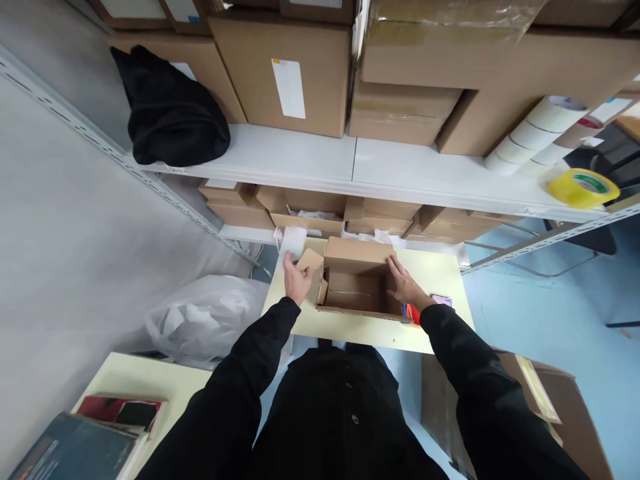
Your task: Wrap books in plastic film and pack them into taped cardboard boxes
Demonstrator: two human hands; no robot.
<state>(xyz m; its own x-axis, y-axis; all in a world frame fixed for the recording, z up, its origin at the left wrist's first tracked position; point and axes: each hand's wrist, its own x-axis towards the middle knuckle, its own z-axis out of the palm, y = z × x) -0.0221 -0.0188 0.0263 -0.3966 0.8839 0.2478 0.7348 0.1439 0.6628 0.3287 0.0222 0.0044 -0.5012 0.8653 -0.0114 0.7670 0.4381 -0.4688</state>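
An open cardboard box (357, 310) sits on the pale yellow table, and its inside looks bare. At its left end, my left hand (299, 281) is closed on a small cardboard flap (311, 259); whether this flap is joined to the box I cannot tell. My right hand (406, 285) holds the box's right end, fingers along the wall and thumb toward the inside. Under my right wrist lies a red and blue round item (412, 313), partly hidden. A phone-like object (442, 300) rests just right of that wrist.
A shelf (300, 150) above the table bears cardboard boxes (295, 73), a black cloth bundle (175, 113), and tape rolls (584, 187). More open boxes (313, 200) stand behind. A white plastic bag (205, 313) is at left, a large carton (570, 407) at lower right.
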